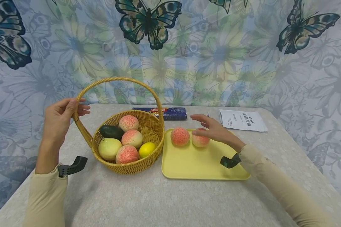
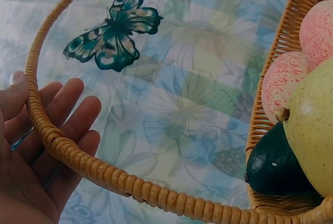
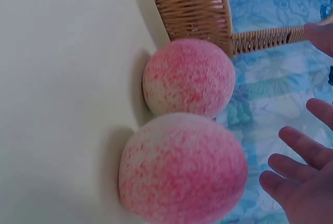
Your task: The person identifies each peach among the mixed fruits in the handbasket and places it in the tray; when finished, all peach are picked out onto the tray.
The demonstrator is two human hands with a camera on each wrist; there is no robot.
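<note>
A wicker basket (image 1: 156, 127) stands left of centre on the table, holding three peaches (image 1: 132, 138), a dark avocado (image 1: 111, 131), a pale green fruit (image 1: 109, 148) and a lemon (image 1: 147, 149). Its arched handle (image 2: 67, 153) lies across the palm of my left hand (image 1: 81, 107), between thumb and straight fingers. Beside the basket lies a yellow tray (image 1: 199, 164) with two peaches (image 1: 180, 136) (image 1: 200, 142) side by side. My right hand (image 1: 204, 126) hovers open just over the right peach (image 3: 182, 169), fingers (image 3: 291, 169) clear of it.
A blue packet (image 1: 162, 113) lies behind the basket, and a white printed bag (image 1: 241, 120) sits at the back right. A butterfly-patterned curtain (image 1: 244, 63) hangs behind the table. The table (image 1: 159, 201) has bare surface toward the front.
</note>
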